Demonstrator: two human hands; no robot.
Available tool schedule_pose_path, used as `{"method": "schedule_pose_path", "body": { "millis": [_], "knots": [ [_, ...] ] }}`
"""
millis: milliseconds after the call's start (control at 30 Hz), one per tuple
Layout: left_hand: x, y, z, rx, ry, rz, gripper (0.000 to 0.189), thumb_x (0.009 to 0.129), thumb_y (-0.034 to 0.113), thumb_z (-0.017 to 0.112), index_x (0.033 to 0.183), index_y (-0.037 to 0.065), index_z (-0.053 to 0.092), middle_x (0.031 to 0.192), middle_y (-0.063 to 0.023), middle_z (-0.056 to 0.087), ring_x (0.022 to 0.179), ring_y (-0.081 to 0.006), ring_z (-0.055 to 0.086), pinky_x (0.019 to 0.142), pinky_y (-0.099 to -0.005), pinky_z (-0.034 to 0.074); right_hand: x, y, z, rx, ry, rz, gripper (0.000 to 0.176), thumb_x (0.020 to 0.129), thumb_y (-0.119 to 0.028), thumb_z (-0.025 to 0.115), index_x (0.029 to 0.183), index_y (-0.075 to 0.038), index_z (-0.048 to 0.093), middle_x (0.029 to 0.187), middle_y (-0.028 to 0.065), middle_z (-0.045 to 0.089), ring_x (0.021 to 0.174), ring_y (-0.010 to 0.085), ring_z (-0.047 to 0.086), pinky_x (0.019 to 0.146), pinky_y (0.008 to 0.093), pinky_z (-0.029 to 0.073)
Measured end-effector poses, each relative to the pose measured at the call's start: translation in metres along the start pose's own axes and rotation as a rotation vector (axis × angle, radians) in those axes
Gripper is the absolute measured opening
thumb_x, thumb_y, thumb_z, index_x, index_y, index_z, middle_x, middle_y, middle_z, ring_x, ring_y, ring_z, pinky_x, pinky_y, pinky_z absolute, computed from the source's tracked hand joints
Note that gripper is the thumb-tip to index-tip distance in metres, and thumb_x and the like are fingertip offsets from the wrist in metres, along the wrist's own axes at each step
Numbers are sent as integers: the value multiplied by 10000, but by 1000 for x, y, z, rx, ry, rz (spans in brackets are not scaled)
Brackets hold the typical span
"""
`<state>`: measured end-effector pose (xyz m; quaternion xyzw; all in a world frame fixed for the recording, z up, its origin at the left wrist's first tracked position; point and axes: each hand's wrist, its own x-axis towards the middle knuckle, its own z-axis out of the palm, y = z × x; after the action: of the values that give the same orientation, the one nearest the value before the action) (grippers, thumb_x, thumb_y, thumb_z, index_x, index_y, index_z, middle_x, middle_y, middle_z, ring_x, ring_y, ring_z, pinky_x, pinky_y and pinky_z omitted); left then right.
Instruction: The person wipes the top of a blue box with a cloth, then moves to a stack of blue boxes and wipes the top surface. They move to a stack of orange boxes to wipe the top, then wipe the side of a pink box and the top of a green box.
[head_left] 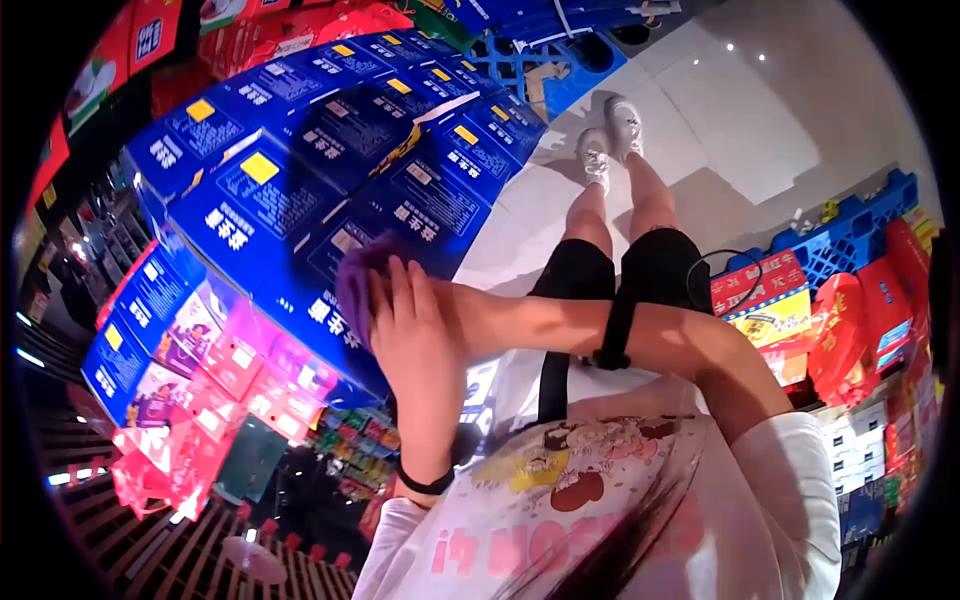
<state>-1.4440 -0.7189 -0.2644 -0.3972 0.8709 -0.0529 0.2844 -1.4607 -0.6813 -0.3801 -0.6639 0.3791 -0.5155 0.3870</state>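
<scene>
Hands meet at a purple cloth beside blue boxes

A bunched purple cloth (pixel 362 285) shows at the fingertips of the left hand (pixel 408 335), in front of the blue boxes (pixel 262 195). The left hand's fingers lie close together, stretched along the cloth's near edge; whether they grip it cannot be told. A black band (pixel 425 482) circles that wrist. The right forearm (pixel 560 325) reaches across the body, and the right hand (pixel 450 308) is largely hidden at the left one, so its hold cannot be told either.

The boxes, printed in white with yellow patches, stand side by side in rows. The person wears a white shirt (pixel 600 560), black shorts (pixel 575 270) and white shoes (pixel 622 120) on a pale floor (pixel 750 130). Red packages (pixel 885 310) and a blue pallet (pixel 835 245) are at the right.
</scene>
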Motion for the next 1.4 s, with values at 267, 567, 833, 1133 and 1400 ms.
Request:
{"method": "schedule_pose_path", "body": {
  "millis": [267, 567, 833, 1133, 1400],
  "knots": [
    [6, 6, 69, -280, -145, -15, 302, 777, 30, 427, 1039, -49, 557, 976, -236, 597, 849, -357, 592, 794, -407, 445, -35, 83, 11, 80, -266, 491, 528, 824, -261, 468, 1280, -12, 376, 1358, 220, 315, 1245, 327, 333, 1026, 346, 277],
    [34, 8, 26, -476, -183, 377, 522, 703, -3, 478, 1220, 72, 473, 883, -234, 600, 867, -376, 573, 833, -464, 398, -39, -2, -93, 46, -446, 830, 348, 758, -309, 497, 919, -22, 611, 883, 220, 616, 836, 377, 578, 762, 431, 442],
    [92, 133, -60, -487, -53, 754, 172, 761, 116, 537, 914, 36, 544, 726, -220, 587, 697, -412, 561, 629, -484, 438, -153, -22, -272, -276, -56, 755, 304, 744, -155, 517, 1041, -122, 572, 808, 181, 616, 763, 344, 590, 677, 444, 446],
    [185, 360, -204, -650, -209, 1282, 193, 772, 154, 597, 928, 42, 620, 781, -202, 590, 721, -369, 558, 653, -378, 447, -330, -106, -474, -197, 481, 745, 292, 739, -90, 558, 1023, -28, 588, 867, 159, 632, 753, 274, 606, 709, 357, 467],
    [252, 493, -309, -915, -452, 1254, 232, 769, 75, 641, 970, -27, 589, 752, -57, 598, 679, -111, 538, 639, -246, 449, -378, -153, -633, -139, 964, 690, 223, 751, -66, 619, 969, -21, 616, 837, 88, 651, 728, 138, 601, 684, 271, 476]
  ]
}}
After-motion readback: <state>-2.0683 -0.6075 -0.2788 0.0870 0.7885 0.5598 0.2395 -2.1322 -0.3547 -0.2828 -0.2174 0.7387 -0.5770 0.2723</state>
